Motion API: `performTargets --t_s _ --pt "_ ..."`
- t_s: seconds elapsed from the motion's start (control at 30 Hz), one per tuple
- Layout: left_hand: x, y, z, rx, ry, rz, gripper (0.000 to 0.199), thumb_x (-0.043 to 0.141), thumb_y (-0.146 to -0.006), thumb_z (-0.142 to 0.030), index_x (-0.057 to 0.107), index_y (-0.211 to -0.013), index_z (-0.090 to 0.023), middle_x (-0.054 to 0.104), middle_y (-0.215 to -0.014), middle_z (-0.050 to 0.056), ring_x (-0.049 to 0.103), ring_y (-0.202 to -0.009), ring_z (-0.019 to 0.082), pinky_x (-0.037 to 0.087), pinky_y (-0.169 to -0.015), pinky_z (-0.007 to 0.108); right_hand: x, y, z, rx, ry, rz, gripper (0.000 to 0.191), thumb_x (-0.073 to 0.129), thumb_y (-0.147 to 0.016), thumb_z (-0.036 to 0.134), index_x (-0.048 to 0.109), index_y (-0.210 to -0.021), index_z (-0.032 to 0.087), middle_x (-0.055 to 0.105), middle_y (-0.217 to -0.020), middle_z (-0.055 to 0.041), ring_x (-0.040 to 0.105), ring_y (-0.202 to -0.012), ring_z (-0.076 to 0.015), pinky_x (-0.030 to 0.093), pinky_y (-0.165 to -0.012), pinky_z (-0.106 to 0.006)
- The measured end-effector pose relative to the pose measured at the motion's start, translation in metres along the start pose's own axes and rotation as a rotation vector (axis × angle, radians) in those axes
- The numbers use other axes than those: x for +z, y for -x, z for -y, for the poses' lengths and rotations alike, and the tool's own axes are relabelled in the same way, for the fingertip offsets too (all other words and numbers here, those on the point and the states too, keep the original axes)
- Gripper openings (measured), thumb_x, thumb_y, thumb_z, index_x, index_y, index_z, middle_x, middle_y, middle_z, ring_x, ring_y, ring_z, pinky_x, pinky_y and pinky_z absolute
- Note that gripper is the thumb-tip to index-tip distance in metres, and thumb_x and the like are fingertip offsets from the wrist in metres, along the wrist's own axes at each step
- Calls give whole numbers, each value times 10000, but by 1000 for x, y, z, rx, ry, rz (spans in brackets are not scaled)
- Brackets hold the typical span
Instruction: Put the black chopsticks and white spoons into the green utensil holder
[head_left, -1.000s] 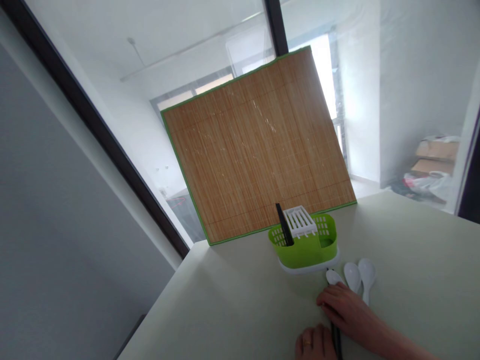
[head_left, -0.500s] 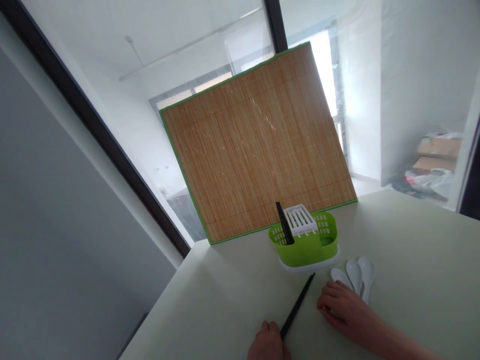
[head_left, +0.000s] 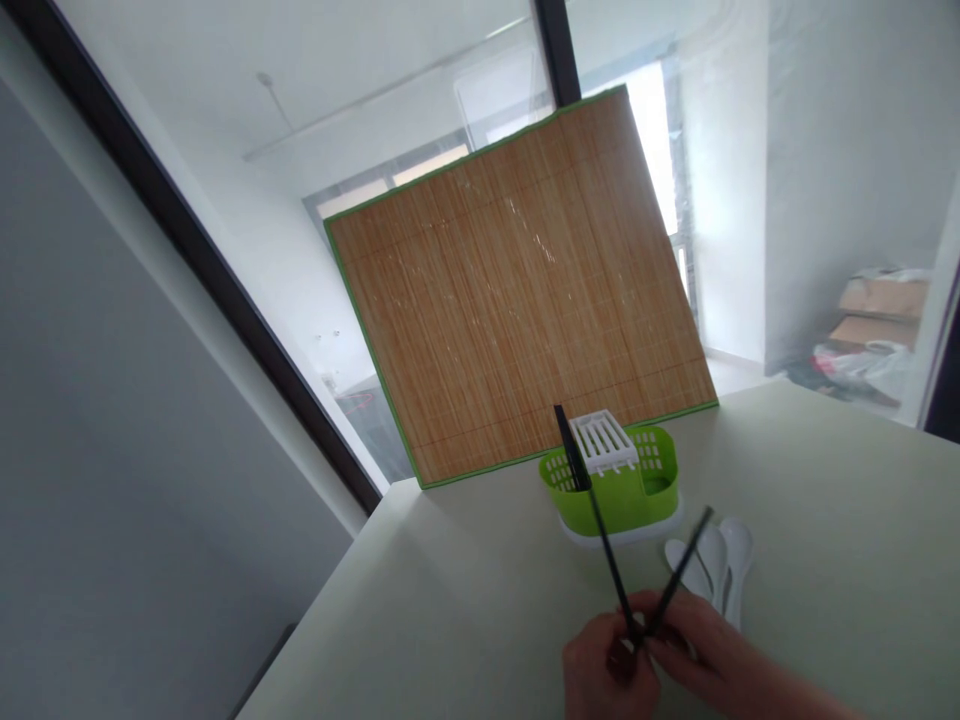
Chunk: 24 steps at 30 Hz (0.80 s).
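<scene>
Two black chopsticks (head_left: 611, 555) spread apart in a V above the table, their lower ends between my hands. My left hand (head_left: 609, 665) is closed around the lower end of the left stick. Touching it, my right hand (head_left: 701, 640) pinches the right stick near its base. Behind them stands a green basket (head_left: 619, 502) with a white slotted rack (head_left: 601, 440) on top and black chopsticks (head_left: 568, 445) leaning in its left compartment. White spoons (head_left: 739, 550) lie fanned out beside my right hand, partly behind the right stick.
A bamboo mat (head_left: 517, 290) with green edging leans upright against the window behind the basket. The pale table (head_left: 420, 600) has its left edge running diagonally. Cardboard boxes (head_left: 881, 300) and plastic bags show beyond the glass at the right.
My left hand has moved right to meet my right hand. The chopsticks, before lying together on the table, are now raised and spread apart. My right hand has closed on one.
</scene>
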<state>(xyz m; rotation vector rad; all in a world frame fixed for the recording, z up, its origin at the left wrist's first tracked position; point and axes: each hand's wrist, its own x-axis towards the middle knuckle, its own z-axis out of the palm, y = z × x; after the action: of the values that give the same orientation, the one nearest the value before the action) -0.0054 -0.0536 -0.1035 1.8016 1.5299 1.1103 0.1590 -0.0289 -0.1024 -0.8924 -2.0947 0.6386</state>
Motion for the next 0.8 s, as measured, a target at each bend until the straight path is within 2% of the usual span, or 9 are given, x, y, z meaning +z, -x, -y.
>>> performTargets --t_s 0.1,0.2,0.37,0.5,0.57,0.67,0.8 --pt "11 -4 4 -35 127 73 148 535 -776 -216 658 -808 -141 634 -608 30 574 -499 123 444 -475 194 -5 -3 1 62 11 35 330 402 -952 366 582 -1179 208 698 -963 -78 644 -870 -220 488 -760 -316" --pt "14 -3 11 -11 138 144 206 464 -842 -250 640 -877 -149 629 -615 32 591 -521 132 451 -474 198 -8 -6 2 78 59 52 337 365 -969 376 595 -1149 207 705 -935 -72 651 -884 -224 479 -781 -325" --pt "21 3 31 191 -65 129 221 397 -889 -268 594 -867 -170 647 -781 88 629 -716 190 490 -598 265 -5 -5 -1 50 103 75 359 376 -966 387 587 -1203 219 714 -980 -72 659 -904 -229 484 -788 -323" --pt "35 5 45 277 -194 118 211 403 -866 -209 609 -889 -168 654 -807 109 621 -712 217 492 -644 322 -3 -3 -2 75 69 41 359 401 -952 419 609 -1176 229 716 -1013 -77 659 -930 -240 479 -826 -334" --pt "38 5 45 286 -174 144 218 422 -861 -208 620 -940 -163 662 -820 110 620 -702 213 493 -637 316 -5 -5 -1 105 15 45 329 433 -940 424 621 -1125 227 724 -906 -58 667 -838 -224 486 -771 -312" --pt "34 2 39 288 -76 189 269 438 -876 -228 607 -1078 -176 670 -877 101 623 -721 197 497 -639 297 -8 -8 2 111 -75 61 276 455 -933 422 636 -943 214 685 -748 -26 635 -696 -187 467 -658 -267" --pt "27 -2 32 277 16 208 282 451 -879 -242 603 -1107 -172 670 -886 97 625 -760 194 505 -642 288 -7 -10 4 74 -32 55 330 421 -952 430 585 -781 200 623 -691 -16 580 -646 -166 412 -607 -258"
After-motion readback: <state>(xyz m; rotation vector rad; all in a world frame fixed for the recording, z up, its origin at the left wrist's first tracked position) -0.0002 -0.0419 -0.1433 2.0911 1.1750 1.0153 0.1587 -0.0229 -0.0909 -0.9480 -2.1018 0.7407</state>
